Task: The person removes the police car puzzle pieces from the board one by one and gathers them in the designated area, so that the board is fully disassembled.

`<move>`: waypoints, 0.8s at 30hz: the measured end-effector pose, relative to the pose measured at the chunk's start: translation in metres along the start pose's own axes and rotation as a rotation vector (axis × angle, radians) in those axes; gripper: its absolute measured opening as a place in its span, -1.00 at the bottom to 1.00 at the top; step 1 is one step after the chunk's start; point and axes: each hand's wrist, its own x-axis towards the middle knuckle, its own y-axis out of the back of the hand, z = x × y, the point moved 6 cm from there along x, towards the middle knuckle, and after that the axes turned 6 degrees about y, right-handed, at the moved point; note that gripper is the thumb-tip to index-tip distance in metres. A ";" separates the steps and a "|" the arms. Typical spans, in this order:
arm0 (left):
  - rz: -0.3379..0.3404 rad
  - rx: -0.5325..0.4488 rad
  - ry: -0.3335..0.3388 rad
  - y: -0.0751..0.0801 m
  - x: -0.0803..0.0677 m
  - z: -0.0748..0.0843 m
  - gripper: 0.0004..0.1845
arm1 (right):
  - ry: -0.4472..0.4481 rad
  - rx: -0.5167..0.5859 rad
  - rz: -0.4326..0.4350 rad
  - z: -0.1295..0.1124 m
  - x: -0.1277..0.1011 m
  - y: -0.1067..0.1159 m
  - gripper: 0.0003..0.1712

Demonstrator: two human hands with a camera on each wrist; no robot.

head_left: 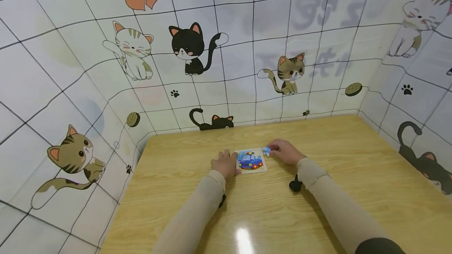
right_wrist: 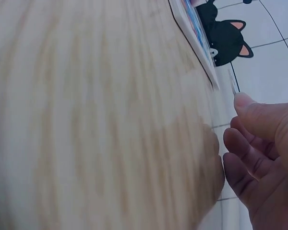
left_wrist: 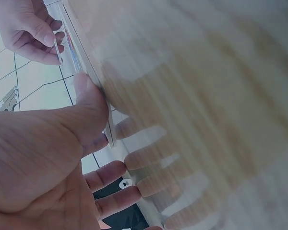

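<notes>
A small wooden jigsaw puzzle (head_left: 251,160) with a blue cartoon car lies flat on the table. My left hand (head_left: 225,164) holds it at its left side, thumb at the near corner and index finger by the far one; the other fingertips rest on the table in the left wrist view. Just off the puzzle's upper right corner, my right hand (head_left: 286,151) pinches a blue puzzle piece (head_left: 266,151) between thumb and fingers. Seen thin and edge-on in the right wrist view, the piece (right_wrist: 232,81) is raised above the tabletop.
The glossy wood-grain table (head_left: 169,191) runs back to a wall (head_left: 243,81) covered in cat drawings. Similar walls stand at both sides. A black object (head_left: 295,184) hangs at the right wrist.
</notes>
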 end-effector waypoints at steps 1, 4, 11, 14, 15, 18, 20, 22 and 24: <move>0.001 0.002 -0.002 0.000 0.001 0.000 -0.16 | -0.009 0.002 0.004 0.002 -0.002 0.002 -0.66; 0.000 0.008 -0.005 -0.001 0.001 0.001 -0.16 | -0.014 -0.002 0.013 0.005 -0.007 0.006 -0.66; -0.001 0.015 -0.001 0.000 -0.002 0.000 -0.15 | -0.023 -0.029 0.026 0.013 -0.016 0.015 -0.67; 0.002 0.014 -0.003 0.004 -0.004 0.000 -0.15 | -0.027 -0.047 0.043 0.017 -0.021 0.022 -0.66; 0.003 0.012 -0.005 0.005 -0.005 0.000 -0.15 | -0.029 -0.049 0.048 0.018 -0.023 0.024 -0.65; 0.010 -0.003 -0.008 0.007 -0.006 0.001 -0.16 | -0.039 -0.047 0.065 0.023 -0.029 0.031 -0.65; 0.011 -0.010 -0.006 0.006 -0.006 0.001 -0.17 | -0.035 -0.051 0.071 0.026 -0.033 0.034 -0.65; 0.013 -0.009 -0.005 0.005 -0.006 0.001 -0.17 | -0.036 -0.057 0.080 0.029 -0.037 0.038 -0.66; 0.012 -0.004 -0.006 0.002 -0.005 0.002 -0.17 | -0.044 -0.066 0.094 0.033 -0.042 0.042 -0.66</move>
